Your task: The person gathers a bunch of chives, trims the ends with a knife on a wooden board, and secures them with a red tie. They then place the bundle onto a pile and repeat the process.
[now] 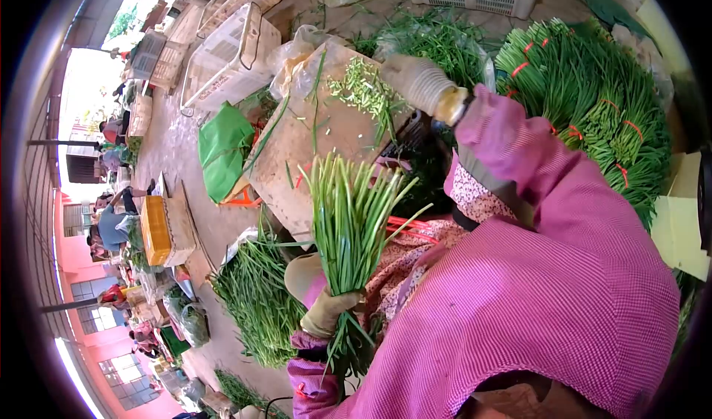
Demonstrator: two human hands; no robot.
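My left hand [330, 311], in a pale glove, is closed round a bunch of garlic chives [345, 226]. The bunch's pale stem ends point away over a low board [289, 174], and its leaves hang below my fist. My right hand [415, 79], also gloved, is at the board's far right edge beside a heap of short cut stem ends [363, 91]. Its fingers are turned away and blurred, so whether it holds anything does not show. A few long loose leaves lie across the board.
Bundles of chives with red ties [608, 115] are stacked at my right. Loose greens [259, 300] lie at my left, more [437, 44] beyond my right hand. A green bag [225, 152] and white crates [230, 63] stand past the board. Other people sit farther off.
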